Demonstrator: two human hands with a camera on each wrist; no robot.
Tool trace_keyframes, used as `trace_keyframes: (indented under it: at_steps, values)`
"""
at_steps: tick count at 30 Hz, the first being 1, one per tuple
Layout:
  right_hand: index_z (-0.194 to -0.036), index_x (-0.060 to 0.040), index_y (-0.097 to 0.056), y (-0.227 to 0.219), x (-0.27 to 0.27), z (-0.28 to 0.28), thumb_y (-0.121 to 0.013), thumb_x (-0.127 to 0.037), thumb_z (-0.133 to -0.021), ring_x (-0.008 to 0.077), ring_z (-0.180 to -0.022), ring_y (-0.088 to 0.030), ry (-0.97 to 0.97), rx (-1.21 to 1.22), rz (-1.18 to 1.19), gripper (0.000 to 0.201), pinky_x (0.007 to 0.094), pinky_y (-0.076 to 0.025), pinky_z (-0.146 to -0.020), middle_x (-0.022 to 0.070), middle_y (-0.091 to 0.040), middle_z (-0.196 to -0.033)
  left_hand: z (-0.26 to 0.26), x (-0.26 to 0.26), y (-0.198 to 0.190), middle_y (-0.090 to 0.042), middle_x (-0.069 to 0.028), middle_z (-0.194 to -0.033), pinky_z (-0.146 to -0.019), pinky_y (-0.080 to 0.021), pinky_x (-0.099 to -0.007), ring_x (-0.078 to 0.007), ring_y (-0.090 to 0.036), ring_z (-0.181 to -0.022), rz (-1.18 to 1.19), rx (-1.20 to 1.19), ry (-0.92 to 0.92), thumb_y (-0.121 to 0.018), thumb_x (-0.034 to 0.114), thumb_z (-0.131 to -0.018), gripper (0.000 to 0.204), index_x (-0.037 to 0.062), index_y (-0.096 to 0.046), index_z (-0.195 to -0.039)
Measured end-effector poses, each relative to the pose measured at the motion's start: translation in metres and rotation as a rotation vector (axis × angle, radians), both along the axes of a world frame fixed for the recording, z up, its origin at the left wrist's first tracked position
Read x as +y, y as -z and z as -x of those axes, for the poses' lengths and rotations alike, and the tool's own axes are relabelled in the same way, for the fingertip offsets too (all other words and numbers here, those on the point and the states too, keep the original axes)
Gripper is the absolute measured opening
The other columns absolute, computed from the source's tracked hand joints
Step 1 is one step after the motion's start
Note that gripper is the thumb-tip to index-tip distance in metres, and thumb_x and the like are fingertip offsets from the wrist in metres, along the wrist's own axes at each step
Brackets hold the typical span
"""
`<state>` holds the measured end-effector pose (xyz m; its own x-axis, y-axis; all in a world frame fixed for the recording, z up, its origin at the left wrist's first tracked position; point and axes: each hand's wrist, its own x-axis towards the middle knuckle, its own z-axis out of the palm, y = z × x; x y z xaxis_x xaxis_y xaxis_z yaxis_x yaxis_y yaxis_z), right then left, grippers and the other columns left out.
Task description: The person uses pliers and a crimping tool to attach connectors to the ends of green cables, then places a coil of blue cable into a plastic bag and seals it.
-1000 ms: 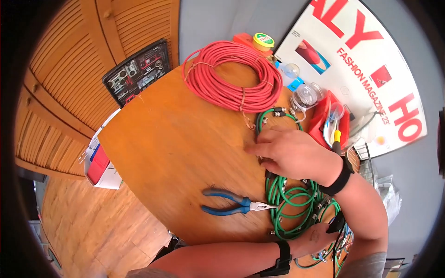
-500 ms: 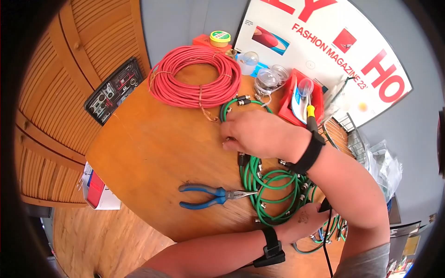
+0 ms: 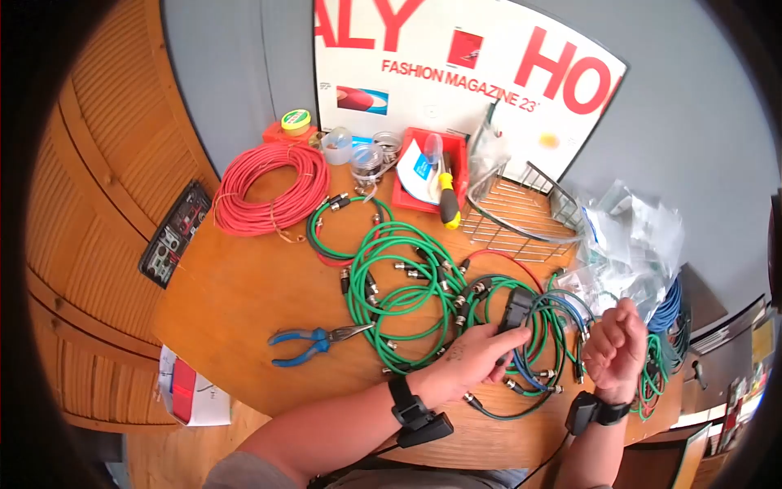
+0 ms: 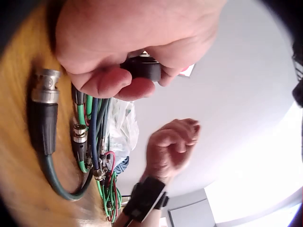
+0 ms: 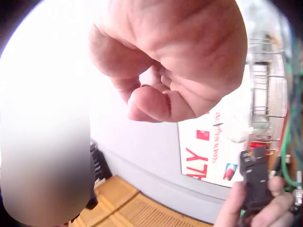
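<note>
My left hand [image 3: 464,367] grips a black boxy handheld device [image 3: 516,310] above the coiled cables on the table; its upper end also shows in the right wrist view [image 5: 255,172]. Thumb and fingers wrap round its lower part, which they hide. To the right, my right hand [image 3: 615,346] is raised with fingers curled, and nothing shows between them. Green cables [image 3: 407,310] with metal BNC connectors lie in loops left of the device. Close under the left hand, a dark cable ends in a BNC connector [image 4: 46,87].
Needle-nose pliers [image 3: 300,346] with blue handles lie left of the green loops. Behind are a red cable coil [image 3: 273,191], jars [image 3: 366,159], a red bin [image 3: 459,147] holding a yellow-black screwdriver [image 3: 447,200], and a wire basket [image 3: 521,235]. Plastic bags [image 3: 631,232] stand at right.
My right hand has moved from the green loops to the right side, now raised. The left hand keeps its hold on the device. The head view has swung right, showing more cables.
</note>
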<state>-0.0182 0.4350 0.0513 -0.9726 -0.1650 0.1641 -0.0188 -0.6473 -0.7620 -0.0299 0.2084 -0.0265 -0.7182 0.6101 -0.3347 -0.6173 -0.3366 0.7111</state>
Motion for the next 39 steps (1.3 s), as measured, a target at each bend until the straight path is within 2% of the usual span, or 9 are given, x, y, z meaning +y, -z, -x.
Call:
trace_keyframes:
  at_steps: [5,15,21,25,31,33,34,36,39]
  values:
    - [-0.097,-0.0053,-0.054,0.061,0.043,0.013,-0.05,-0.021,-0.099,0.0099,-0.052,-0.04,-0.017,-0.239,0.481,0.016,0.0227,-0.035,-0.042,-0.0014,-0.043,-0.066,-0.001,0.001,-0.006,-0.05,0.0023,-0.07,-0.047,-0.033,-0.0229,-0.0093,-0.045,-0.053,0.097,0.031,-0.021,-0.062,0.038,-0.094,0.031,0.0077,-0.06,-0.097]
    - [-0.105,-0.0085,-0.061,0.061,0.041,0.016,-0.06,-0.023,-0.096,0.0095,-0.053,-0.045,-0.028,-0.284,0.231,0.017,0.0226,-0.035,-0.045,-0.0031,-0.051,-0.068,-0.003,-0.04,-0.06,-0.052,0.0036,-0.075,-0.053,-0.038,-0.0208,-0.006,-0.049,-0.062,0.386,0.387,-0.368,-0.059,0.025,-0.097,0.026,0.0063,-0.055,-0.115]
    - [-0.109,-0.0086,-0.06,0.05,0.039,0.01,-0.061,-0.021,-0.096,0.0089,-0.05,-0.044,0.025,-0.242,0.247,0.018,0.0209,-0.034,-0.043,-0.0028,-0.05,-0.065,-0.003,-0.153,-0.063,-0.064,-0.0005,-0.088,-0.068,-0.048,-0.0279,-0.0106,-0.057,-0.075,1.308,0.96,-0.341,-0.064,0.017,-0.09,0.027,-0.0006,-0.061,-0.11]
    - [-0.096,-0.0151,-0.053,0.046,0.035,0.01,-0.06,-0.024,-0.096,0.0059,-0.049,-0.043,-0.024,-0.234,0.207,0.012,0.0199,-0.032,-0.041,-0.0043,-0.05,-0.065,-0.015,-0.211,-0.058,-0.062,-0.0223,-0.074,-0.068,-0.047,-0.0431,-0.038,-0.063,-0.073,1.897,0.847,-0.12,-0.071,0.029,-0.081,0.037,-0.0021,-0.063,-0.099]
    - [-0.108,-0.0183,-0.054,0.058,0.034,0.01,-0.058,-0.026,-0.098,0.0064,-0.054,-0.046,-0.019,-0.23,0.202,0.013,0.0192,-0.036,-0.042,-0.0049,-0.049,-0.07,-0.028,-0.221,-0.048,-0.064,-0.0228,-0.093,-0.074,-0.05,-0.0398,-0.0387,-0.063,-0.084,1.721,0.764,-0.196,-0.071,0.025,-0.082,0.039,-0.0028,-0.063,-0.109]
    - [-0.108,-0.0183,-0.054,0.054,0.033,0.009,-0.058,-0.026,-0.098,0.0065,-0.054,-0.048,-0.017,-0.233,0.187,0.013,0.0192,-0.037,-0.043,-0.0047,-0.05,-0.071,-0.035,-0.222,-0.044,-0.061,-0.0178,-0.101,-0.074,-0.051,-0.0344,-0.0264,-0.062,-0.086,2.002,1.341,-0.217,-0.071,0.023,-0.083,0.042,-0.0031,-0.061,-0.114]
    - [-0.102,-0.0171,-0.053,0.051,0.032,0.009,-0.059,-0.026,-0.097,0.0068,-0.052,-0.047,0.013,-0.262,0.206,0.012,0.02,-0.036,-0.042,-0.0043,-0.05,-0.068,-0.039,-0.22,-0.043,-0.061,-0.0178,-0.101,-0.074,-0.051,-0.0344,-0.0264,-0.062,-0.086,1.999,1.346,-0.23,-0.071,0.023,-0.083,0.042,-0.0031,-0.061,-0.114]
    - [-0.096,-0.0161,-0.053,0.051,0.03,0.008,-0.061,-0.026,-0.096,0.0072,-0.051,-0.046,0.045,-0.294,0.231,0.013,0.0207,-0.035,-0.041,-0.0041,-0.051,-0.067,-0.054,-0.192,-0.057,-0.059,-0.0219,-0.112,-0.085,-0.049,-0.0411,-0.0377,-0.059,-0.099,1.599,0.907,-0.319,-0.073,0.029,-0.081,0.047,-0.0029,-0.061,-0.114]
    - [-0.098,-0.0165,-0.053,0.056,0.033,0.01,-0.061,-0.026,-0.096,0.007,-0.052,-0.047,0.042,-0.284,0.228,0.012,0.0204,-0.035,-0.042,-0.0041,-0.051,-0.068,-0.072,-0.182,-0.048,-0.056,-0.0239,-0.117,-0.098,-0.042,-0.0437,-0.0413,-0.051,-0.112,1.698,1.149,-0.079,-0.074,0.032,-0.081,0.056,-0.0048,-0.058,-0.119]
